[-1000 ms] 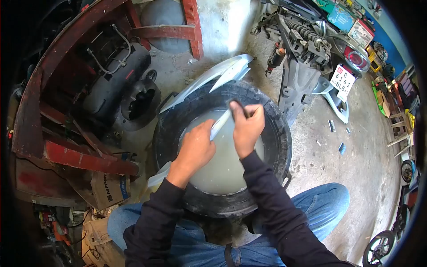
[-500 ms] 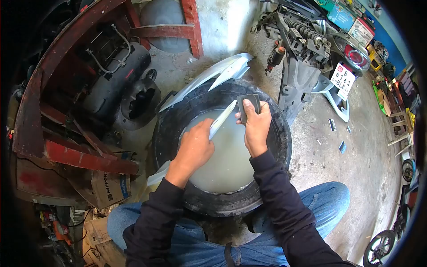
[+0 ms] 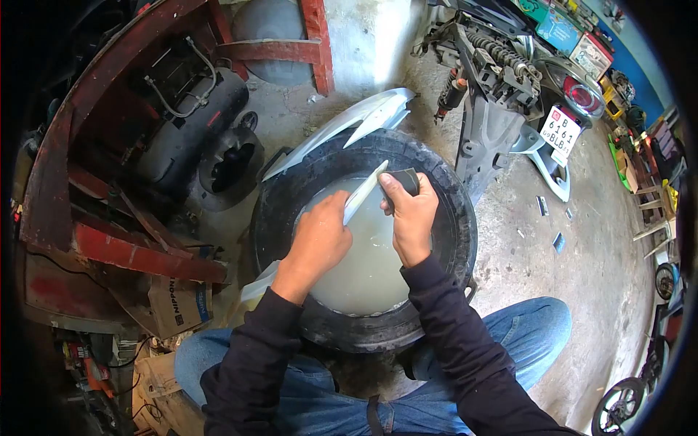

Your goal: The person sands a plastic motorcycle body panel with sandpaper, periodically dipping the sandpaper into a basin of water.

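My left hand point(image 3: 318, 236) is closed around a slim white plastic panel point(image 3: 365, 192), whose pointed end slants up and away. Beside that tip, my right hand point(image 3: 413, 221) pinches a dark grey piece of sandpaper point(image 3: 407, 182), thumb pressed on its left edge. Both hands are over a round black rubber tub point(image 3: 452, 192) of cloudy, greyish water point(image 3: 363, 272). Across the tub's far rim lies a larger silver-white body panel point(image 3: 327, 134). Another pale panel point(image 3: 256, 289) shows partly behind my left forearm.
To the left, a black air compressor point(image 3: 203, 109) stands within a red wooden frame point(image 3: 149, 251). A partly stripped motorcycle point(image 3: 491, 138) with a licence plate point(image 3: 560, 132) is at the far right. Small blue-edged scraps point(image 3: 558, 242) lie on the concrete floor.
My right hand has shifted slightly left and tilted the sandpaper, bringing its thumb right up to the white panel's tip. The left hand has barely moved.
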`<state>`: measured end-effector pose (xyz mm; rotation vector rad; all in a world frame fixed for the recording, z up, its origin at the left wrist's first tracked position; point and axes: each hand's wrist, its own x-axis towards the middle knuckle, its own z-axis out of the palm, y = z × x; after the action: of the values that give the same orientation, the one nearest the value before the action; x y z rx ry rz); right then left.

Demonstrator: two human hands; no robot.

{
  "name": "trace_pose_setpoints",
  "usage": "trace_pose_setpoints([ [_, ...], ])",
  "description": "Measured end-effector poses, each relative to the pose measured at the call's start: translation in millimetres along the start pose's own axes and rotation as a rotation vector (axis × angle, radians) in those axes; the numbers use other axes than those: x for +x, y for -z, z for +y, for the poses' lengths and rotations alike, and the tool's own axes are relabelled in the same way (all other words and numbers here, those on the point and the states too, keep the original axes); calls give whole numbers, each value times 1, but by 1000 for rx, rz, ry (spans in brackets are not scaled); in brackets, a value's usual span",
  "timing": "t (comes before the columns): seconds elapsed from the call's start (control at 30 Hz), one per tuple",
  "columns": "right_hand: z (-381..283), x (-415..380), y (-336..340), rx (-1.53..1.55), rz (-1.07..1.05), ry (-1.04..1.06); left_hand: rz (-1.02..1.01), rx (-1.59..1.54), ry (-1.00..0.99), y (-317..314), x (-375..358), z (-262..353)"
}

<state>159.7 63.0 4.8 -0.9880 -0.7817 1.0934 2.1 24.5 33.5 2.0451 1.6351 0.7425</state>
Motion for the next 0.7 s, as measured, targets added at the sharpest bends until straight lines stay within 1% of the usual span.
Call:
trace_pose_setpoints([
  [0.07,1,4,0,24,-56,28,1,-6,-3,0,1,0],
  [0.2,-5,7,-2,44,-74,16,7,9,-6,-2,-1,1],
  [0.27,-4,6,0,57,-155,1,13,7,-9,-2,0,0],
  [0.3,-2,6,1,58,-158,1,12,16,-15,-3,1,-2],
  [0.37,5,6,3,-25,-87,34,10,25,-17,-4,0,-3],
  [0.47,1,4,0,-55,-59,83,15,6,-30,-3,-1,-2],
  [0.53,2,-7,0,-87,-79,93,-24,-4,37,1,1,1],
  [0.6,-1,-8,-1,-121,-103,107,-9,-5,7,1,-1,2],
  [0.67,-8,2,-3,-193,-49,177,8,-1,-19,1,-2,2],
  [0.7,-13,6,-2,-200,-53,174,13,-17,-24,0,-2,2],
])
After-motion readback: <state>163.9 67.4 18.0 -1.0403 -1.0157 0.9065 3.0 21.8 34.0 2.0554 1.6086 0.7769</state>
